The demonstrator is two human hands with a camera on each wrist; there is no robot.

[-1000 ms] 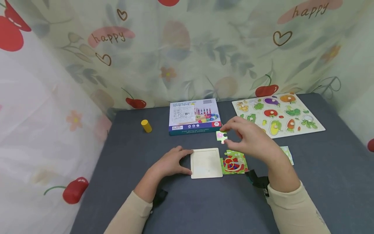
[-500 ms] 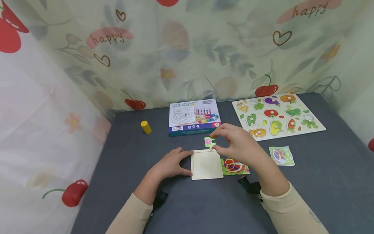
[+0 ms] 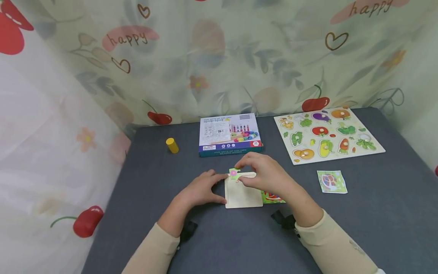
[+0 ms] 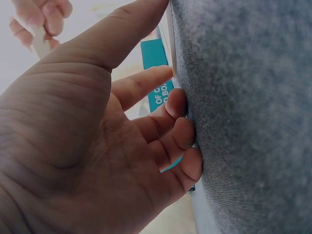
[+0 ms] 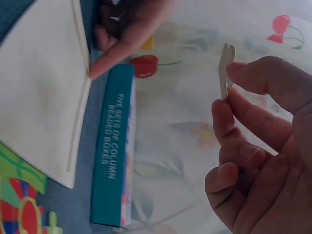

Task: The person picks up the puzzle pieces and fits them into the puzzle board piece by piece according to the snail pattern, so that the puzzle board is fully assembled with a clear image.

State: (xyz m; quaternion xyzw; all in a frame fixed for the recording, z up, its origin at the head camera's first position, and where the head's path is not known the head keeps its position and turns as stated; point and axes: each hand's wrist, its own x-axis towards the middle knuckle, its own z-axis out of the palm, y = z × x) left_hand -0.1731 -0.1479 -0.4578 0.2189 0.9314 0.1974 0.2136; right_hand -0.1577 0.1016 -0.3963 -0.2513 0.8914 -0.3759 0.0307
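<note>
1. Head view: the small green puzzle piece, with its pink flower, sits over the tray's 11 o'clock corner; the right wrist view suggests it hangs clear of the wood.

2. Your right hand comes in from 3 o'clock. Its grip is closed to a narrow pinch, thumb against fingers, holding the thin piece by its edge. With so little contact, a twist or a loosened thumb could let it turn or drop.

3. Under it lies the pale tray, its visible floor bare. If you lower the piece off-line, a tab could catch on the raised rim and leave it tilted.

4. Your left hand is at the tray's 9 o'clock side, its grip spread wide: index finger touching near 10 o'clock, thumb near 8. It steadies that side only, so a hard push toward 9 meets your fingers, but a drag toward 3 could slide the tray away.

5. At 4 o'clock, right by the tray's edge, the joined puzzle shows partly beneath your right hand. A dipping wrist, or the dark strap below it, could knock its pieces apart.

6. Farther out on the desk: the box near 12, the vegetable board at 2, the picture card at 3, the yellow cylinder at 10. Those seem too far off to interfere; the cylinder might roll if tipped over.
</note>
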